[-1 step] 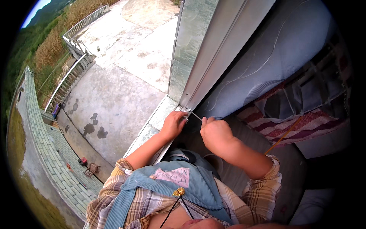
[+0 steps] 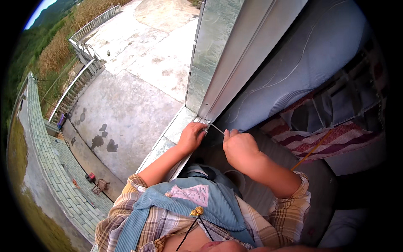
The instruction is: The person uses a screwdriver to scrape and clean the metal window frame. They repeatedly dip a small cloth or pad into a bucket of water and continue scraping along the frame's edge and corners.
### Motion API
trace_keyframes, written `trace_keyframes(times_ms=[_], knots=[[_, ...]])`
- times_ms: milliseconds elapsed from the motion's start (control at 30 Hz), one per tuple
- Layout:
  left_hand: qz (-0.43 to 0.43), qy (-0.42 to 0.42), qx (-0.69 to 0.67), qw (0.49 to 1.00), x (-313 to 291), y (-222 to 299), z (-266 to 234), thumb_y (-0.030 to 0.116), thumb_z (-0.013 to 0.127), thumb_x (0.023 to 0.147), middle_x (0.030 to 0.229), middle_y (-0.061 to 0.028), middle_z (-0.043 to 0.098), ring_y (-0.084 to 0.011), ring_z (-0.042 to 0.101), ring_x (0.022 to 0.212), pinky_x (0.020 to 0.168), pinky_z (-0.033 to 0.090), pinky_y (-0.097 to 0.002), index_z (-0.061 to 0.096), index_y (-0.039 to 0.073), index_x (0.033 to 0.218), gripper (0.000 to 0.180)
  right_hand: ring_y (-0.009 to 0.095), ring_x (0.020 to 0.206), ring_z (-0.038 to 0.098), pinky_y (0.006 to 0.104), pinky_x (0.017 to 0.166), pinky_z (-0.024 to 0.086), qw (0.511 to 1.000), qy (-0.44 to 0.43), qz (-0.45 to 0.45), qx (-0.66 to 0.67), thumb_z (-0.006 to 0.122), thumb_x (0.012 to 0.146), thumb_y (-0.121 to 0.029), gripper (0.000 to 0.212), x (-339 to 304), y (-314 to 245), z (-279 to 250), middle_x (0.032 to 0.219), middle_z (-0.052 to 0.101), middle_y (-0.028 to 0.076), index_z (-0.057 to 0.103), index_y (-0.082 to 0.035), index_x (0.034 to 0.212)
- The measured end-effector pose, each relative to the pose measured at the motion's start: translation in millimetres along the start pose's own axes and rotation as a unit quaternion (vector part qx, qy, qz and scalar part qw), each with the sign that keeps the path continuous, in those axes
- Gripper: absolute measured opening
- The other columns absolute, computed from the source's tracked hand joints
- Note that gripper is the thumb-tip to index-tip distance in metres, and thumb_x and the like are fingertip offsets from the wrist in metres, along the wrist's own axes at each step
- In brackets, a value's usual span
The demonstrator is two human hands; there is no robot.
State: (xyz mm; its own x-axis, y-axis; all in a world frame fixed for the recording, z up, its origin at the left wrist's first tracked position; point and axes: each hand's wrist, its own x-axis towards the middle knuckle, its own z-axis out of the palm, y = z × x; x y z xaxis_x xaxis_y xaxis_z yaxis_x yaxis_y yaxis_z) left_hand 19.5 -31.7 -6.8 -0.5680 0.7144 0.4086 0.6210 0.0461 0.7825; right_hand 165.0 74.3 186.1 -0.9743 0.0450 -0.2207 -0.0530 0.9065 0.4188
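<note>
At the lower corner of a window frame (image 2: pixel 242 59), my right hand (image 2: pixel 240 148) is closed around a tool with a thin metal shaft (image 2: pixel 217 128), which looks like a screwdriver. Its handle is hidden in my fist. The shaft slants up and left, its tip meeting the frame's corner near a small silvery piece (image 2: pixel 208 122). Just left of the tip, my left hand (image 2: pixel 192 136) rests at the sill (image 2: pixel 170 135), fingers curled and pressed together by the frame. What those fingers pinch is too small to make out.
Blue-grey fabric (image 2: pixel 285 80) hangs right of the frame, with a red-and-white striped cloth (image 2: pixel 310 140) beyond it. A thin orange stick (image 2: pixel 312 150) leans there. Below my arms stands a round container (image 2: pixel 236 178). Outside lie a concrete yard (image 2: pixel 126 96), a balustrade (image 2: pixel 73 94) and a small chair (image 2: pixel 100 186).
My right hand has shifted very slightly right, and a little more of the shaft shows. My left hand stays in place.
</note>
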Motion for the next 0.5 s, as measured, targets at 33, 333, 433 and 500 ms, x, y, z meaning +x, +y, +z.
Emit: trace_keyframes(times_ms=[33,333,433,500], knots=[[0.021,0.007,-0.003,1.000,1.7,-4.8,0.6,0.003,0.071,0.081,0.095,-0.0158,0.066,-0.0374,0.063,0.096,0.087,0.051,-0.0439,0.068,0.004,0.105,0.024,0.018,0.064,0.067,0.0297,0.053,0.053,1.000,-0.016,-0.004,0.017,0.060,0.089,-0.014,0.040,-4.9,5.0,-6.7,0.085,0.067,0.012,0.064,0.007,0.123],[0.005,-0.026,0.025,0.999,6.7,2.7,-2.1,0.001,0.070,0.080,0.098,-0.0142,0.068,-0.0357,0.064,0.096,0.085,0.052,-0.0425,0.071,0.005,0.101,0.022,0.018,0.066,0.067,0.0293,0.053,0.054,0.999,0.003,-0.027,0.035,0.060,0.086,-0.014,0.048,-16.7,8.4,-9.8,0.082,0.066,0.012,0.061,0.009,0.129],[0.022,-0.010,0.002,1.000,3.3,0.2,-3.6,0.002,0.071,0.080,0.098,-0.0136,0.069,-0.0355,0.064,0.095,0.084,0.053,-0.0425,0.071,0.005,0.101,0.022,0.018,0.067,0.067,0.0299,0.050,0.053,0.999,-0.007,-0.023,0.030,0.060,0.087,-0.014,0.047,-10.7,1.4,-3.1,0.082,0.067,0.012,0.061,0.009,0.128],[0.022,0.002,-0.005,1.000,2.3,-0.6,-2.2,0.004,0.072,0.079,0.098,-0.0142,0.069,-0.0360,0.064,0.095,0.084,0.052,-0.0434,0.070,0.005,0.099,0.019,0.018,0.068,0.067,0.0308,0.049,0.053,1.000,-0.021,-0.016,0.011,0.060,0.088,-0.014,0.046,-6.4,-3.5,-1.1,0.084,0.067,0.012,0.061,0.009,0.128]])
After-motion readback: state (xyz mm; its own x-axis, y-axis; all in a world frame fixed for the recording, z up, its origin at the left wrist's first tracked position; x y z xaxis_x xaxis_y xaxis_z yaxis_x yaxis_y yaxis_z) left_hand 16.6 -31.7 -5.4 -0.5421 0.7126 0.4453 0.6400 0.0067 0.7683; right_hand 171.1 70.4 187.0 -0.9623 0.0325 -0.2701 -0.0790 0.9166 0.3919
